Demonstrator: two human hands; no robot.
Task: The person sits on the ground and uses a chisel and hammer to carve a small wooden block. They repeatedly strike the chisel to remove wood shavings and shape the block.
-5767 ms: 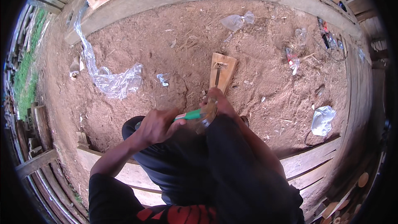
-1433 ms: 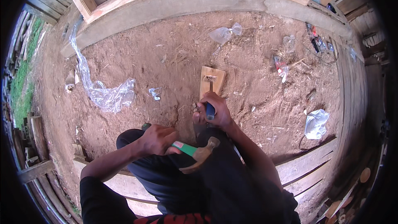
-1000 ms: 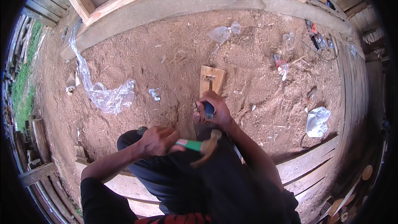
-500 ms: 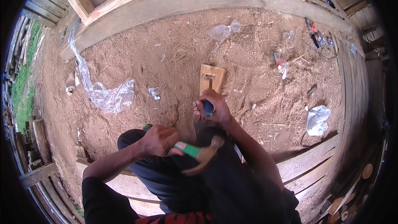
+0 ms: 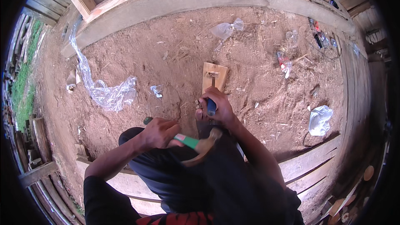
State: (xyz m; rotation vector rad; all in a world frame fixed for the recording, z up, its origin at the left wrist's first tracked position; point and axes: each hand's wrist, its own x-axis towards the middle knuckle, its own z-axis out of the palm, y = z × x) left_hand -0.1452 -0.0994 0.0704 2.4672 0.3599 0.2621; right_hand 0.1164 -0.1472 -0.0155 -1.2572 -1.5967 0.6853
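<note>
Head view: left hand (image 5: pixel 157 132) closed around a green-handled hammer (image 5: pixel 199 145), head low over the lap. Right hand (image 5: pixel 217 107) clamped on a blue-handled chisel (image 5: pixel 211 105), its tip on a small pale board (image 5: pixel 214 77) lying flat on sandy ground (image 5: pixel 175 54). Judgement: keep chisel steady, strike squarely. Board smooth, rectangular; crinkled clear plastic (image 5: pixel 104 93) lies well left.
</note>
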